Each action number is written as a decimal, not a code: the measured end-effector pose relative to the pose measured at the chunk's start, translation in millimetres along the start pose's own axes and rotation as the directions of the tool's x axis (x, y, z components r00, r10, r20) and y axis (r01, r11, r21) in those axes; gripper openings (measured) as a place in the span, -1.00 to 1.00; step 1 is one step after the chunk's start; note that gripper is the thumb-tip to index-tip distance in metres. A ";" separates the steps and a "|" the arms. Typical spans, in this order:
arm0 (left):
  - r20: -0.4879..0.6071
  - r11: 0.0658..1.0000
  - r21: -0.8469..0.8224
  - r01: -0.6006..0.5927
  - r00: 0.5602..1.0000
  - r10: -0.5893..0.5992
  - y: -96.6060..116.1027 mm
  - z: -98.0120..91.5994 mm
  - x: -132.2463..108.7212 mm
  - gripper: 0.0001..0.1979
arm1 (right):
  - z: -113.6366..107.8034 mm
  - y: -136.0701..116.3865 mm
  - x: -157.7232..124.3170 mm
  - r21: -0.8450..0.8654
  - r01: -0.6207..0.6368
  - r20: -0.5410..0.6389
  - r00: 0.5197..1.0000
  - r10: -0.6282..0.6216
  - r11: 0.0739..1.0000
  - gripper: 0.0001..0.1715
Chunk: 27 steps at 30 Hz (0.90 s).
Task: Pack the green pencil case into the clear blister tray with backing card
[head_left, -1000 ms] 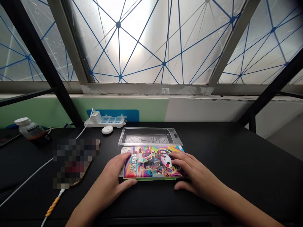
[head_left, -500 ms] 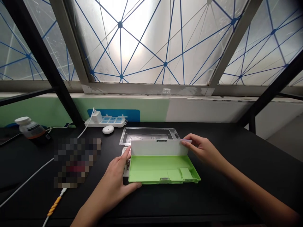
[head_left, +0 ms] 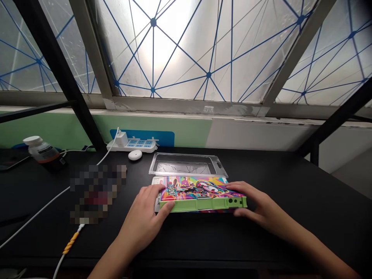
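A green pencil box (head_left: 203, 193) with a bright cartoon lid lies on the black table (head_left: 290, 193) in front of me, its lid down. It rests on a printed card whose white edge shows at the left. My left hand (head_left: 148, 211) holds the box's left end, thumb against the green front edge. My right hand (head_left: 257, 205) grips the right end, fingers over the lid and thumb at the front corner.
A clear plastic blister tray (head_left: 186, 166) lies just behind the box. Farther back are a white power strip (head_left: 132, 145) and a small white oval case (head_left: 135, 155). A bottle (head_left: 43, 151) stands at far left. White cables (head_left: 37, 211) cross the left of the table.
Half a second ago the lid stood open, showing the green inside, with my right hand on its top corner. Now the lid is down and my right hand is at the box's right end.
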<state>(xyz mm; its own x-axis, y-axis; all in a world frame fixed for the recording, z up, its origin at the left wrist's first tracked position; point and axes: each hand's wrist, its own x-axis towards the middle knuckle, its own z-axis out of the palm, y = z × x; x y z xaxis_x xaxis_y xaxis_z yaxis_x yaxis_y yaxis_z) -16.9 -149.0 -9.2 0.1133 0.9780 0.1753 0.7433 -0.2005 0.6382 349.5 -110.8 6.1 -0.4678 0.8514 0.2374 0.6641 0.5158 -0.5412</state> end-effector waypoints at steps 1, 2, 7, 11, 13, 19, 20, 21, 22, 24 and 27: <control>-0.002 1.000 0.006 -0.019 1.000 0.019 -1.0 0.7 0.3 -0.48 | 0.1 -3.3 2.5 -0.010 -0.040 -0.018 0.999 0.040 0.999 -0.41; 0.001 0.999 0.014 -0.037 0.999 0.037 -2.4 1.6 0.5 -0.48 | 0.5 -6.6 6.0 -0.009 -0.091 -0.033 0.995 0.091 0.996 -0.46; 0.013 0.994 0.095 -0.055 0.998 0.054 -10.8 9.1 2.9 -0.51 | 10.1 -8.7 27.9 -0.128 -0.249 -0.045 0.968 0.245 0.960 -0.49; -0.028 0.995 0.091 -0.035 0.999 0.037 -13.5 12.6 3.1 -0.40 | 17.6 -4.9 39.0 -0.429 -0.103 -0.105 0.992 0.064 0.898 -0.54; -0.006 0.997 0.068 -0.042 0.999 0.042 -14.6 13.0 1.8 -0.33 | 19.1 -12.6 42.6 -0.539 -0.028 -0.126 0.991 -0.047 0.842 -0.60; -0.003 0.999 0.013 -0.042 0.999 0.042 -17.6 13.5 0.5 -0.08 | 40.7 -60.6 63.8 -0.483 0.139 -0.003 0.987 -0.160 0.865 -0.70; -0.006 0.999 0.006 -0.049 0.999 0.049 -17.3 13.0 1.0 -0.08 | 46.9 -65.7 68.6 -0.470 0.144 0.013 0.988 -0.156 0.871 -0.71; -0.008 0.999 -0.002 -0.054 0.998 0.054 -16.8 12.2 1.7 -0.07 | 52.9 -68.9 73.2 -0.459 0.141 0.020 0.989 -0.149 0.877 -0.72; -0.008 0.999 -0.010 -0.054 0.999 0.054 -16.2 11.2 2.4 -0.07 | 58.1 -70.4 77.2 -0.443 0.133 0.019 0.990 -0.139 0.886 -0.73; 0.001 0.999 -0.026 -0.039 0.999 0.039 -15.0 9.0 3.6 -0.04 | 65.3 -69.6 82.8 -0.398 0.112 0.007 0.993 -0.119 0.911 -0.76; 0.023 0.999 -0.046 -0.022 0.999 0.023 -14.6 6.7 4.7 0.00 | 68.2 -65.8 85.6 -0.352 0.101 0.006 0.994 -0.106 0.931 -0.77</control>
<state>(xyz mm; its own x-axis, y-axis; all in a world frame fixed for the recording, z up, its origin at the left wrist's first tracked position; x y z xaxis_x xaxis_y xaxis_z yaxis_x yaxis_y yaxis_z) -22.8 -141.1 -22.8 0.1455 0.9741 0.1731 0.7094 -0.2247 0.6680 226.0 -78.4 7.0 -0.5389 0.7913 0.2890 0.7758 0.5998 -0.1957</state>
